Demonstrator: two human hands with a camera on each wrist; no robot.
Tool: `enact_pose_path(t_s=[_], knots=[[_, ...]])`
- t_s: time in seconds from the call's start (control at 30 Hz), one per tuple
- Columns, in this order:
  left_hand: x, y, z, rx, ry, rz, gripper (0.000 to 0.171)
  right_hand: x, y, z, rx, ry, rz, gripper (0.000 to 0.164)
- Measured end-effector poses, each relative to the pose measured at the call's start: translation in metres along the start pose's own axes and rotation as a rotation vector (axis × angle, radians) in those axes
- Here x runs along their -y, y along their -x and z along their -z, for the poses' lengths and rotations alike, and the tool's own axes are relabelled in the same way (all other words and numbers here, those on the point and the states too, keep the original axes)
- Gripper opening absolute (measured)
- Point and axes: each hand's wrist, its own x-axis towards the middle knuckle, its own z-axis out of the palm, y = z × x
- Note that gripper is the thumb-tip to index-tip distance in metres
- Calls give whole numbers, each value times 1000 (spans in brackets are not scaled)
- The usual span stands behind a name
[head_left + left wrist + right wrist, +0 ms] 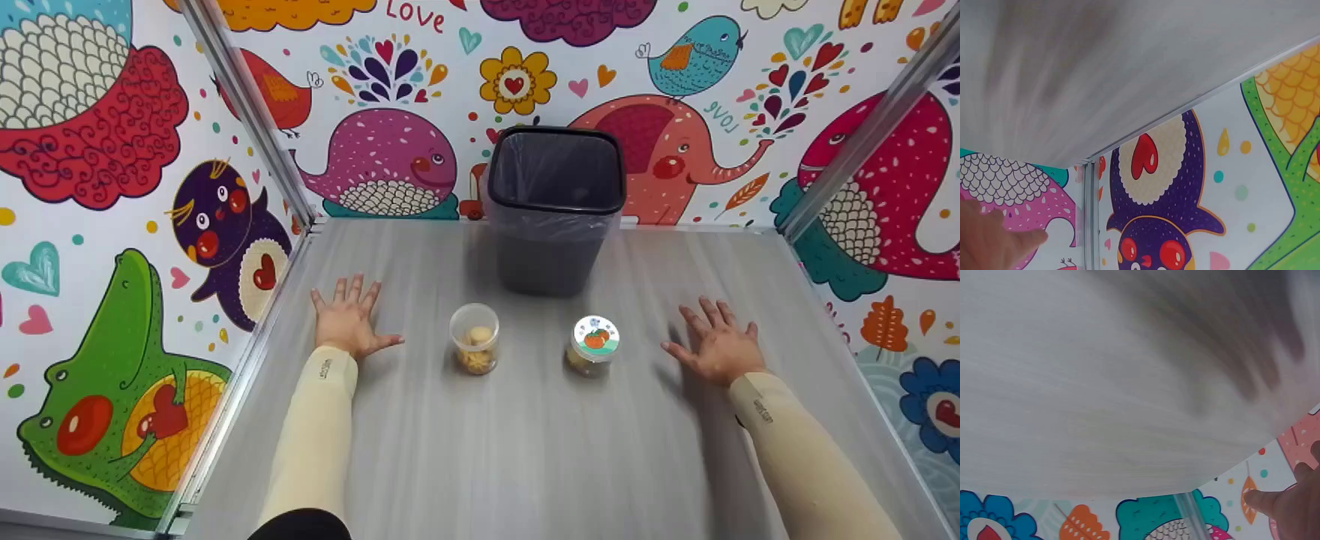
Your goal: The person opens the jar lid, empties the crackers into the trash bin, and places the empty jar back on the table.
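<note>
Near the table's left side, my left hand has its fingers spread, holding nothing. To its right stands a clear plastic cup with yellowish cookies inside; its top looks uncovered. A small jar stands further right, under a white and green lid with an orange fruit picture. Beyond that jar, on the right, my right hand also has its fingers spread and holds nothing. In the wrist views, parts of the left hand and the right hand show at the lower corners.
At the back of the grey table stands a dark bin with a clear liner, its top uncovered. Printed cartoon panels enclose the back and sides, joined by metal corner posts.
</note>
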Motion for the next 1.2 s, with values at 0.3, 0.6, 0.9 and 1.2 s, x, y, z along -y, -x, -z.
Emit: enact_pose_path(t_s=[0.3, 0.6, 0.9, 1.2], knots=[[-22, -10, 22, -114, 158, 12, 120, 17, -7, -2, -9, 2, 32, 91], [-96, -16, 67, -340, 243, -158, 116, 23, -8, -4, -22, 18, 100, 91], [-189, 2, 82, -462, 276, -461, 119, 19, -8, -2, -34, -4, 163, 88], [-256, 33, 41, -417, 337, -562, 110, 17, -6, -4, -78, -2, 201, 86]])
